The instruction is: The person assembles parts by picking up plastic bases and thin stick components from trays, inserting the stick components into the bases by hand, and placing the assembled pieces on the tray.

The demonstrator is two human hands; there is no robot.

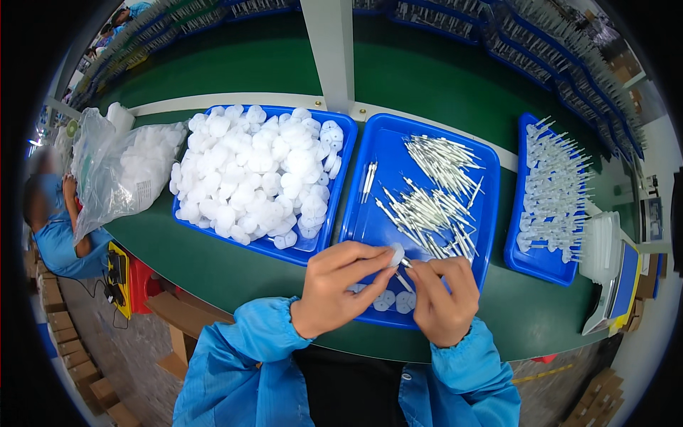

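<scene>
I see my left hand [334,285] pinching a small white plastic disc [396,253]; right hand [442,295] fingers pinch a thin white pin [404,280] just below it, over blue plastic tray [370,213].

1 head-worn fisheye view, steeply down, close over workbench [213,263]

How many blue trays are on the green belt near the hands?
3. The left tray holds white discs, the middle tray holds thin white rods, and the right tray holds assembled pieces. More blue racks line the far side, uncounted.
</scene>
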